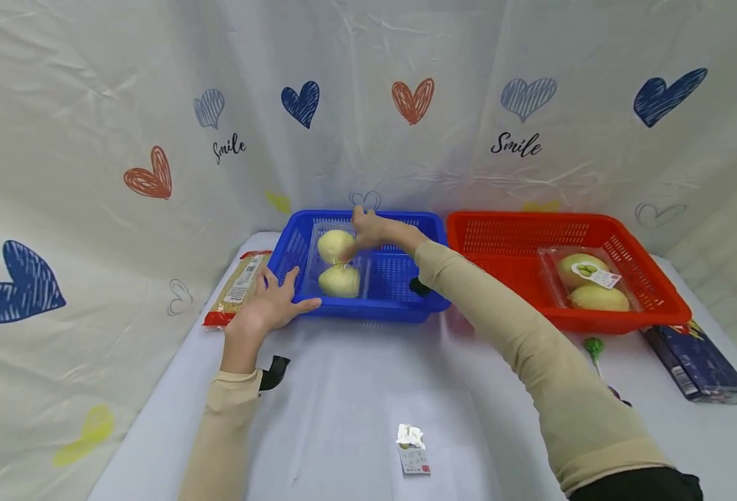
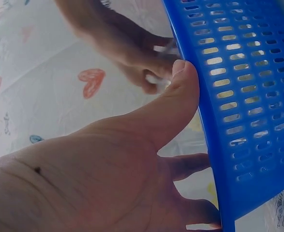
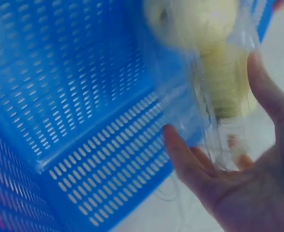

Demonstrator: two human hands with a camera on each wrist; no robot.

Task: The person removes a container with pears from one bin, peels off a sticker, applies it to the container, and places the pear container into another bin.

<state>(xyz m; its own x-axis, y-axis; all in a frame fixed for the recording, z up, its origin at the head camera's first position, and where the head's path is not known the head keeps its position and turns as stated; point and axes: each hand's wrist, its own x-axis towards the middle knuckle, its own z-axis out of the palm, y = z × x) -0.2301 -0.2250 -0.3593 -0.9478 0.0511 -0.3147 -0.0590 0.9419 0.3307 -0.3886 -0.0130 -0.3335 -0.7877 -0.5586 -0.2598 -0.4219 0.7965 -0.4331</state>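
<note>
A clear plastic pack of two pale yellow fruits (image 1: 339, 282) is at the left side of the blue basket (image 1: 399, 312). My right hand (image 1: 371, 233) grips the pack's far edge, with thumb and fingers on either side of the plastic in the right wrist view. My left hand (image 1: 271, 303) rests at the basket's near left corner, its fingers spread. In the left wrist view the left thumb (image 2: 178, 92) touches the blue rim and the other fingertips are partly hidden behind it.
A red basket (image 1: 493, 257) on the right holds another fruit pack (image 1: 600, 299) with a label. A yellow-red packet (image 1: 238, 289) lies left of the blue basket. Nearer are a green lollipop (image 1: 593, 346), a dark blue box (image 1: 696, 362) and a small label (image 1: 413, 459).
</note>
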